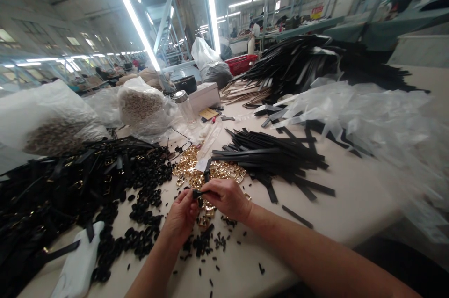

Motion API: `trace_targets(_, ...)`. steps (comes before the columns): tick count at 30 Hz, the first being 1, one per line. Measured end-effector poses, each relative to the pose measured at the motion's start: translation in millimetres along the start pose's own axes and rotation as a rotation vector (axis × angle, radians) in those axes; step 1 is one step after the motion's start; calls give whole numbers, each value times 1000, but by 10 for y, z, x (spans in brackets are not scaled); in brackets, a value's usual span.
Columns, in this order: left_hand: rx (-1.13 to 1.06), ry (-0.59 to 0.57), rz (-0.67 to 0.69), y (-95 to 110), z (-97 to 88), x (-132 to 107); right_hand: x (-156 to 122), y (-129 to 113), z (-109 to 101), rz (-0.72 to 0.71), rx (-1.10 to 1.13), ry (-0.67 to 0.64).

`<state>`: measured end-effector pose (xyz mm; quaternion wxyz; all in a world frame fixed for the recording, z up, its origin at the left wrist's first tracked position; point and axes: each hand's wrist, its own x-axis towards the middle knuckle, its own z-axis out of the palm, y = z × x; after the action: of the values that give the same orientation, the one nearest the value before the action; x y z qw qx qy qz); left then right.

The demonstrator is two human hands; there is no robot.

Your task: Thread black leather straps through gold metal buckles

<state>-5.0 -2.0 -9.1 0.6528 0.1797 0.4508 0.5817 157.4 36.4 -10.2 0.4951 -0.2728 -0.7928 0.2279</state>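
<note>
Near the middle of the table, my left hand [183,216] and my right hand [228,199] meet at a black strap [198,193]. The left fingers pinch its end, while the right fingers close on it just beside them. Part of the strap stands up behind my hands; the rest is hidden by my fingers. Directly behind and under my hands spreads a heap of gold buckles [229,170]. Small black pieces [202,242] lie scattered on the tabletop in front of and below my hands.
Black straps [273,153] are piled to the right. Left lie small black rings [140,214], finished-looking buckled straps [52,181] and a white block [79,265]. Behind stand bags [140,104], a glass jar [184,106], a red basket [240,64] and crumpled plastic sheeting [368,115].
</note>
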Motion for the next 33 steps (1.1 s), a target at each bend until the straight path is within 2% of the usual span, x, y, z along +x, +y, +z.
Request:
trace_targets(3,-4,-45,-73,8,-31,6,-7,22,4,-25,-31,0)
trace_targets(6,31,-28,-65,24,-46,14,-14,41,6,-43,-63,-5)
trace_targets(8,104,-6,-18,41,-54,14,-16,43,1,-30,-92,-24)
trace_targets(13,432,-26,215,82,-95,-14,-17,33,-25,49,-147,-90)
trace_targets(15,523,-40,236,76,-107,-19,-18,33,-31,48,-155,-112)
trace_targets(19,491,-44,214,30,-104,-6,-15,26,-34,76,-136,-128)
trace_targets(26,463,10,321,22,-97,32,2,-28,-40,184,-86,-185)
trace_targets(33,528,-14,237,-36,-75,10,8,-11,-33,146,-26,-123)
